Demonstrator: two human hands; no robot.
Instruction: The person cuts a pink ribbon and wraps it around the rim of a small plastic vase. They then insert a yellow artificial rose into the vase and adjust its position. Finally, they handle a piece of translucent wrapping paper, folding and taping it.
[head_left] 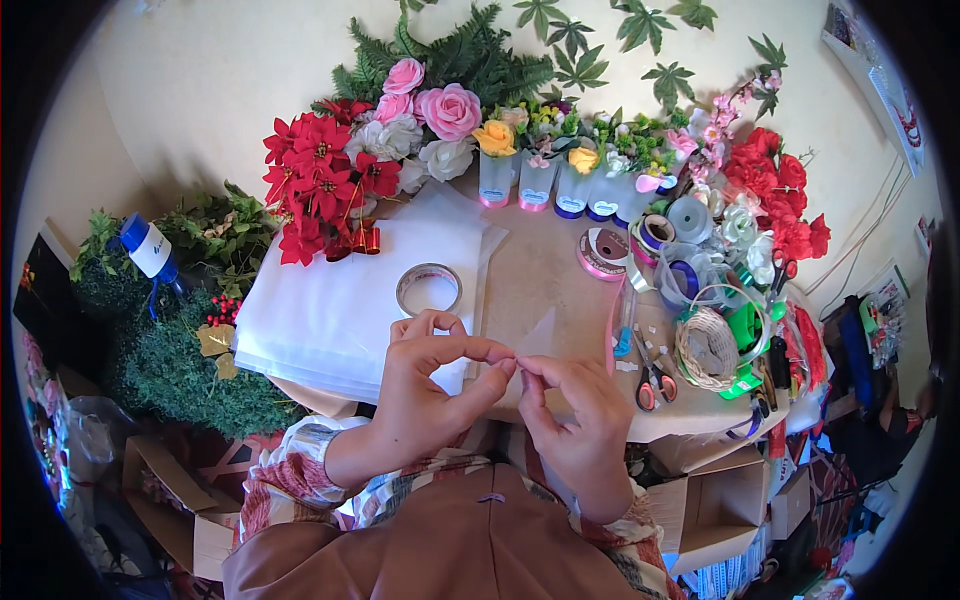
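At the left, we find greenery [190, 375] beside the table [510, 270], then red flowers [320, 165] at the head of the white sheets [320, 300]. The tape roll [428, 269] lies on the sheets, just beyond the left hand [425, 385]. On this hand, we note thumb and forefinger closed to a fine pinch, its tip directed right. Just beyond the pinch lies a small pale piece, apparently clear film [540, 331]; its long axis runs away from us and slightly right, narrowing to a point at the far end. The right hand [580, 410] meets the left tip to tip, its own thumb and forefinger likewise closed, and is the nearer of the two to the film. We cannot tell whether either pinch grips the film's near end. Farther right, we locate the scissors [655, 372], handles toward us, and the basket [692, 372] just beside them
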